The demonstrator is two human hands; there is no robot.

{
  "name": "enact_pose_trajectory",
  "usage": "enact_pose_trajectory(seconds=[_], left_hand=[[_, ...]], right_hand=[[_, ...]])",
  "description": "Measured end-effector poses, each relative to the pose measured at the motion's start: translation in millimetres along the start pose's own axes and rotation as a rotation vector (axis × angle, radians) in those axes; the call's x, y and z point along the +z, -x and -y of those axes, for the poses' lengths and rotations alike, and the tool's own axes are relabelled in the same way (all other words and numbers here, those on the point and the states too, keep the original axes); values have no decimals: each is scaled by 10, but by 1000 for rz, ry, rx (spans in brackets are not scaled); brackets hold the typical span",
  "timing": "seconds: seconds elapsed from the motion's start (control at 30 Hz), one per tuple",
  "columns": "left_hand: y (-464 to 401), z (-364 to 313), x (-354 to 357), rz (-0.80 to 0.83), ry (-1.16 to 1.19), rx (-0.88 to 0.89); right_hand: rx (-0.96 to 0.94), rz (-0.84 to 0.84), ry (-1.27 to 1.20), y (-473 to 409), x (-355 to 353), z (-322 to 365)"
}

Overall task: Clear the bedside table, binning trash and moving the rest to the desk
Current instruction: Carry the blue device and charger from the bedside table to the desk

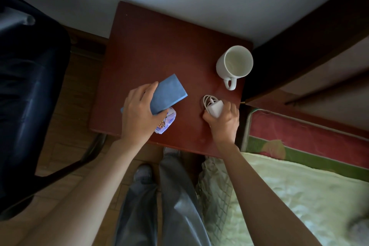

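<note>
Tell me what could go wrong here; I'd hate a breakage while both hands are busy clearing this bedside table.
The left hand holds both the blue book and a plastic packet pinned beneath it; the packet could slip out. The right hand grips the white charger with its coiled cable loose, which might unwind and snag. The white mug stands near the table's edge, close to that hand, and could be knocked.

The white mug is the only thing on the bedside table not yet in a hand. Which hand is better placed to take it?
Right, probably. The right hand, though gripping the charger, sits just below the mug; the left hand holds the blue book farther away.
</note>
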State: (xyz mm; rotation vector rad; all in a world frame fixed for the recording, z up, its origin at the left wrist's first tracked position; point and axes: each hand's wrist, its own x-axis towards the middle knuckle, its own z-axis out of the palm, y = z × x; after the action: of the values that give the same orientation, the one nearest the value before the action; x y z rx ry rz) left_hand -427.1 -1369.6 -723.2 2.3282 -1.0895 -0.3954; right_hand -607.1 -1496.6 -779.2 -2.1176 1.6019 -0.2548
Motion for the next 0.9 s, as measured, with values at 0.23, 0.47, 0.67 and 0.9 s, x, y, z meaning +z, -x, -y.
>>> enact_pose_trajectory(seconds=[0.23, 0.47, 0.67, 0.9], left_hand=[[39, -138, -87, -6, 11, -3], [149, -534, -781, -14, -5, 10], [410, -950, -1551, -84, -31, 6], [971, -1176, -2328, -189, -47, -120]], right_hand=[[-61, 69, -78, -7, -246, 40], [-221, -9, -168, 189, -1113, 572], [-348, 26, -306, 454, -1873, 1129], [-559, 182, -336, 859, -2374, 1717]])
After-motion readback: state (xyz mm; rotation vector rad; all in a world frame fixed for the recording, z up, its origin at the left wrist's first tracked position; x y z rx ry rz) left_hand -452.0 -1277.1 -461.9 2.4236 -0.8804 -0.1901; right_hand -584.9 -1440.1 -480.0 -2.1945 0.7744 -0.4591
